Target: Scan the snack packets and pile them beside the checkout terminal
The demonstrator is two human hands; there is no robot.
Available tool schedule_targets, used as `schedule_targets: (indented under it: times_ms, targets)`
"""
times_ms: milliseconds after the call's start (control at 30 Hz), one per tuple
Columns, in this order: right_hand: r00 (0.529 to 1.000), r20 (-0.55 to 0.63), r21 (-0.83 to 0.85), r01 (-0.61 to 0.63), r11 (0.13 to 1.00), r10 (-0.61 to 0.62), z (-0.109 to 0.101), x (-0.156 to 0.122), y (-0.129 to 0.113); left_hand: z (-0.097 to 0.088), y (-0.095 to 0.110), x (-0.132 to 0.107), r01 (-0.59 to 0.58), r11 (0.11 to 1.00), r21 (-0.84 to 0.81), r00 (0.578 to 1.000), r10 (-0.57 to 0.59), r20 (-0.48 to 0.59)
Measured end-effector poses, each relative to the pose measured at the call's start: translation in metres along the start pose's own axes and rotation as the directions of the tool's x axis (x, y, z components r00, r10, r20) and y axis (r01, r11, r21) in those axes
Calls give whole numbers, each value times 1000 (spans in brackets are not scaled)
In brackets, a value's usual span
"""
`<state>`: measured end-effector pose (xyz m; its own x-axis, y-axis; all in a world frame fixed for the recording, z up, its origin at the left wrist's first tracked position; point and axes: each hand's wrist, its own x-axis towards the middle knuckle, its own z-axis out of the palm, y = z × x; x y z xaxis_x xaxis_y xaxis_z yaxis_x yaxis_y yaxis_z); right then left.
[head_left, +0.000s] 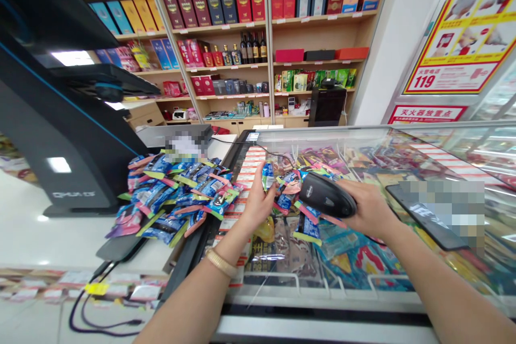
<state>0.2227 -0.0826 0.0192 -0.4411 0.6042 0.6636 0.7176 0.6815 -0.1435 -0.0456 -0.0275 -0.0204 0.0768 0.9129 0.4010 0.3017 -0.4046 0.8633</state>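
Note:
My left hand [257,199] is closed on a small blue snack packet [267,175], held between thumb and fingers over the glass-topped freezer [282,279]. In my right hand [373,205] is a black handheld barcode scanner [322,193], its head pointing left toward that packet. Fingers wrap round its handle, partly hidden behind it. Under and beside the scanner lie several similar packets [308,223] with pink and green ends on the glass. To the left of my left hand, a large heap of the same packets [173,193] covers the counter edge.
A black register stand [72,134] with a screen rises at the left on the white counter [32,231]. Black cables [80,312] hang at its front edge. A phone [427,220] lies on the glass at right. Shelves of boxes and bottles [226,27] stand behind.

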Motion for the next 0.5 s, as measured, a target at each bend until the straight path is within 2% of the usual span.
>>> schedule_targets:
  times_ms: [200,300,400,500]
  targets:
    - [969,-196,-186,-190,964,154,-19,-11,41,7,-16,8,-15,986,164,999,20,-26]
    - [948,-246,-233,-259,937,201,-23,-15,53,17,-23,13,1,967,255,998,-18,64]
    - [940,-276,-242,-268,933,199,-22,-18,59,27,-24,15,-27,940,341,986,-31,161]
    - [937,-285,-249,-277,928,204,-20,-19,62,35,-21,19,-45,914,403,977,-44,208]
